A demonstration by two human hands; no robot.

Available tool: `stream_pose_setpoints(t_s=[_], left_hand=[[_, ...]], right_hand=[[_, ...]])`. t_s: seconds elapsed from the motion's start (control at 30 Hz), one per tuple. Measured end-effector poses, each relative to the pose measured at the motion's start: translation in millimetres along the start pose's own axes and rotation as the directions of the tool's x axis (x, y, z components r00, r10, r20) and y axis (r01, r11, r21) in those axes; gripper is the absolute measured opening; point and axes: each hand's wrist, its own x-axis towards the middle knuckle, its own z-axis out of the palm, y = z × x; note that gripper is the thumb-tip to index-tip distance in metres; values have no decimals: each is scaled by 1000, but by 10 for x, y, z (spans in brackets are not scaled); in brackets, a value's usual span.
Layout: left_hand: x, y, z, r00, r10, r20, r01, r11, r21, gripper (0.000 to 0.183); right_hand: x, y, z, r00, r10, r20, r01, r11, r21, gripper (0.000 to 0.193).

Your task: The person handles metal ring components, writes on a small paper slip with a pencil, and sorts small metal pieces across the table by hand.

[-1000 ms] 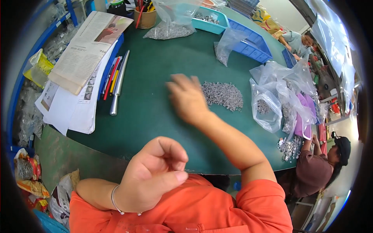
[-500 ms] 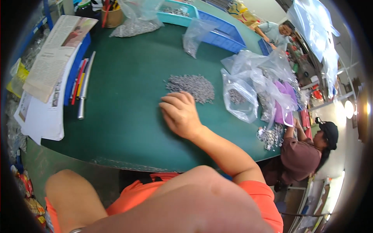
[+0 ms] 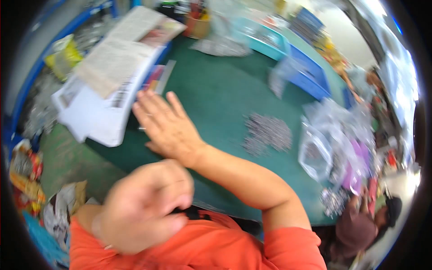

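My right hand (image 3: 168, 128) is stretched out flat, fingers spread, over the left part of the green table (image 3: 202, 81). Its fingertips reach the edge of the stacked papers (image 3: 108, 117) and partly cover several pens (image 3: 156, 74); whether they touch is unclear. A silver ruler-like strip (image 3: 167, 76) lies beside the pens. Nothing shows in this hand. My left hand (image 3: 146, 204), close to the camera and blurred, has its fingers curled in and nothing visible in it. A pile of small grey pieces (image 3: 270, 132) lies on the table, away from both hands.
Clear plastic bags (image 3: 315, 153) with small parts and a purple container (image 3: 357, 166) stand at right. A turquoise tray (image 3: 265, 42) and a blue tray (image 3: 310, 74) are at the back. One person in a dark cap (image 3: 393, 211) sits right; another person (image 3: 362, 83) is farther back.
My right hand has left the grey pile and moved left to the papers and pens, its fingers now spread. My left arm has drawn back from across the lower view. The view has shifted left.
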Motion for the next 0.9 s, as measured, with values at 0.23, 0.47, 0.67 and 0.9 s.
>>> stream_pose_setpoints(t_s=[0.23,0.47,0.67,0.9], left_hand=[[-194,-578,-64,913,-394,-107,396,918,-8,12],[123,-1118,-133,973,-230,15,199,872,447,9],[702,-1622,1,998,-60,0,48,792,609,3],[960,-2045,-32,986,119,118,-168,644,746,3]], right_hand=[[731,-37,362,992,-129,8,128,973,-193,75],[1207,76,166,992,-99,-72,101,994,29,38],[1612,440,-245,828,444,-342,-200,804,561,25],[1742,580,-570,665,687,-294,-231,564,793,44]])
